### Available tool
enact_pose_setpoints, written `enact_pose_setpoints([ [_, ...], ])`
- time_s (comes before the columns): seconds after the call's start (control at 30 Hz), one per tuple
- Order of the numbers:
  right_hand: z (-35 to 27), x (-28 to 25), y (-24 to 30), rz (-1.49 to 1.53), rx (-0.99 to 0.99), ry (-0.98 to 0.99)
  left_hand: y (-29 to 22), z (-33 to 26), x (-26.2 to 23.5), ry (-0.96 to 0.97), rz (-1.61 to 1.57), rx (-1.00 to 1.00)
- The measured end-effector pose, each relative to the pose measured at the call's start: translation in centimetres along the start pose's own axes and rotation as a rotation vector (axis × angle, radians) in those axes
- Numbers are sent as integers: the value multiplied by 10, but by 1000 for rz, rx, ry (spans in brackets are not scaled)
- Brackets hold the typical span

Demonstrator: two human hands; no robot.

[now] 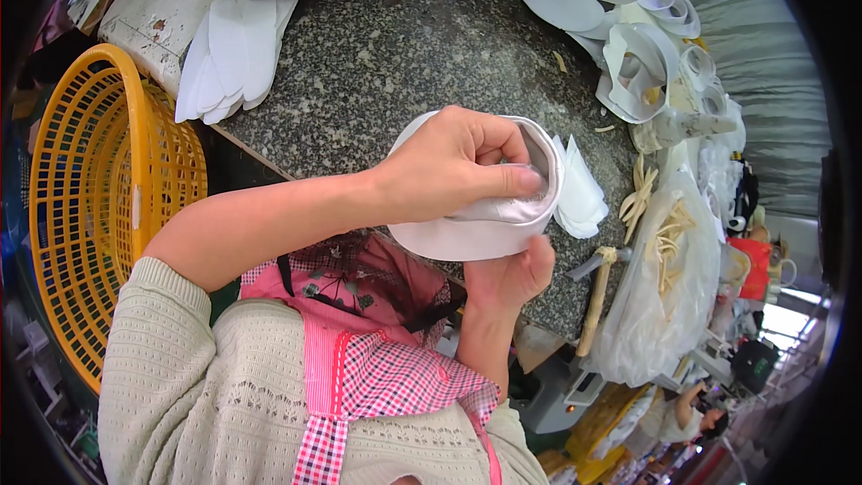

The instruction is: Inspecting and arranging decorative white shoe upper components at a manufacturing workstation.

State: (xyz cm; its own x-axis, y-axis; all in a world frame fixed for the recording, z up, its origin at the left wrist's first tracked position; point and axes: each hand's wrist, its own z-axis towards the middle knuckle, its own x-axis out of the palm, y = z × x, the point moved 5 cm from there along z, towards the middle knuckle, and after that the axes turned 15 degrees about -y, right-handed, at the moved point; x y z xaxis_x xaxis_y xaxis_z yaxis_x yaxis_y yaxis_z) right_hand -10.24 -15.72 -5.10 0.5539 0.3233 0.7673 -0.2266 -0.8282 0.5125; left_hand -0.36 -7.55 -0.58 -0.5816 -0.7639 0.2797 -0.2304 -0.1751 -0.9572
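A white curved piece (467, 241), with a rounded, rimmed opening and a wide smooth side like a shoe upper, is held in front of my body over the near edge of the stone worktop. My left hand (431, 162) reaches across it from the left, fingers curled and thumb pressed against the inner side of the rim. From below, my right hand (507, 274) grips its underside; most of those fingers are hidden behind it. Just right of the piece, several thin white cut shapes (581, 198) lie fanned on the worktop (404, 54).
White sole-shaped sheets (238, 54) overlap at the worktop's left edge, near a yellow plastic basket (136, 144). Curled white offcuts (637, 63) crowd the far right. A clear plastic bag (664, 278) and a wooden stick (594, 305) lie at right. Another person (682, 415) is visible beyond.
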Motion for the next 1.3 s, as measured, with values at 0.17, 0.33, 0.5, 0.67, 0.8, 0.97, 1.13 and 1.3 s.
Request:
enact_pose_setpoints([
  [0.17,2,6,1,-122,-41,-4,21,0,-2,-118,-102,-21],
  [0.33,-2,5,-2,-97,-101,47,28,8,5,-84,-208,-75],
  [0.5,-14,-4,-7,-57,-84,-10,22,14,14,179,150,-98],
  [0.67,-13,-6,-1,-9,-195,53,-32,-25,-10,-332,584,1001],
  [0.8,-20,-4,-4,55,-211,2,-15,-46,-1,-238,461,924],
  [0.97,-18,-1,-8,65,-278,-74,-10,-39,-3,-230,415,800],
  [1.13,-14,-4,3,-236,-608,103,-17,-35,-11,-147,387,570],
  [1.3,-43,-7,69,-935,-1593,-118,-19,-28,0,144,288,575],
])
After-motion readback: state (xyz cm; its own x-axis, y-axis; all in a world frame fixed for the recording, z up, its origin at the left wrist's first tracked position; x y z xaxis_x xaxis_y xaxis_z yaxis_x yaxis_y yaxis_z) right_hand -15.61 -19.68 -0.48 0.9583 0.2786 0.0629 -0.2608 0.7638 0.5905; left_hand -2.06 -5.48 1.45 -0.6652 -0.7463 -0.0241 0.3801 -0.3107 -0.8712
